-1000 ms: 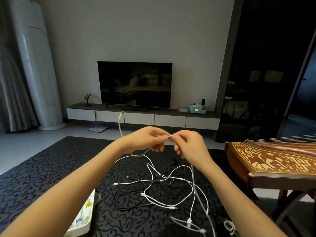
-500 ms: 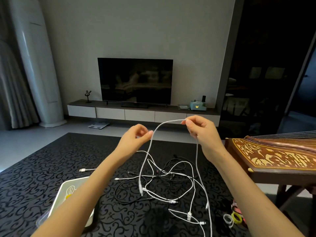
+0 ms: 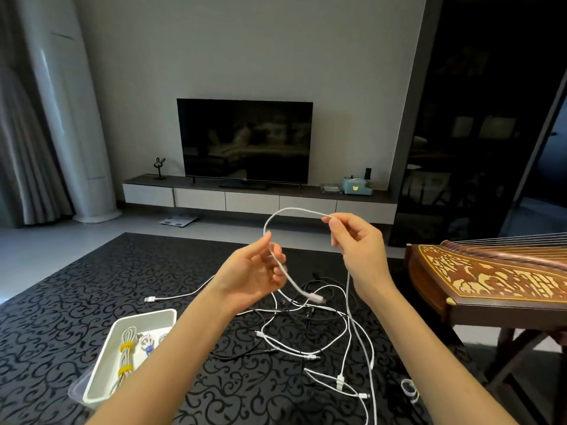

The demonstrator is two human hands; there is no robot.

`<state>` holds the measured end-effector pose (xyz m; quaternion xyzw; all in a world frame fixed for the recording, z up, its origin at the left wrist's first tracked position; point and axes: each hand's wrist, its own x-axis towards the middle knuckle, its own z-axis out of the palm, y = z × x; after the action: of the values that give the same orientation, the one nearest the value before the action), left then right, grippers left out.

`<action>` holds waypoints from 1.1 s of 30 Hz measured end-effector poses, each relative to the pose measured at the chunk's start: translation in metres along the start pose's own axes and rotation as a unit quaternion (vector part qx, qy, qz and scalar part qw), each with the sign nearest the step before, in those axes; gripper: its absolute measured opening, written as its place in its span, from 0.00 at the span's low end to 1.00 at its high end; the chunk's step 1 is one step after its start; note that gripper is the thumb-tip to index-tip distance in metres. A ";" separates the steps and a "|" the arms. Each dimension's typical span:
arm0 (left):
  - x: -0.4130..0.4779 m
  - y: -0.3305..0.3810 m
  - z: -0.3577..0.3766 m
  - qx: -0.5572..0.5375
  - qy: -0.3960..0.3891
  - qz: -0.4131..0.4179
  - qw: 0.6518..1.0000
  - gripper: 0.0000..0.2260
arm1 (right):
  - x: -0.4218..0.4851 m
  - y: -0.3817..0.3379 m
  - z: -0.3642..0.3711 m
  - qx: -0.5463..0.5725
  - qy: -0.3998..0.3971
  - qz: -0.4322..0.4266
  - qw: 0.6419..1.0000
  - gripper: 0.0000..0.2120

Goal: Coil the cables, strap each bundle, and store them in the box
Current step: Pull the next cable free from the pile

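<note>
Peering over our forearms, we lose part of the box (image 3: 147, 315) behind the left arm, so the bundles (image 3: 127, 355) inside, one bound with yellow straps, show only in part; what lies beside them is too small to make out. The lower edge cuts off the tangle (image 3: 306, 335) of loose cords, and a pale ring (image 3: 409, 391) at lower right is blurred. Our right hand (image 3: 357, 246) pinches the white cable (image 3: 291, 210) between thumb and forefinger, its other fingers loosely curled. From there the cable arches over to our left hand (image 3: 250, 273), whose fingers curl round it, though how firmly we cannot tell. Its plug hangs just above the tangle. Those thin black and white cords sprawl on a black scroll-patterned cloth (image 3: 76, 302), with the white plastic box to their left. A carved wooden zither (image 3: 491, 277) stands at right, and a dark TV (image 3: 245, 142) sits well beyond.
</note>
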<state>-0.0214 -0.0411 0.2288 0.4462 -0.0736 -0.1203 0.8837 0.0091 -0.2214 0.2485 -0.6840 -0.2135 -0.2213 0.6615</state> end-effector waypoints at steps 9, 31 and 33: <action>0.009 -0.018 0.017 0.220 0.094 0.144 0.960 0.12 | -0.047 0.015 0.027 -0.042 -0.129 0.064 0.989 0.11; 0.020 0.041 -0.006 0.452 0.266 0.278 0.805 0.14 | -0.087 0.054 -0.024 -0.074 -0.263 0.221 0.936 0.09; 0.017 0.039 -0.006 0.606 0.251 0.237 0.717 0.13 | -0.078 0.040 -0.020 -0.106 -0.248 0.161 0.949 0.10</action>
<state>0.0023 -0.0191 0.2571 0.8684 -0.0097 0.2794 0.4096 -0.0313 -0.2424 0.1705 -0.8089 -0.2331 0.0438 0.5380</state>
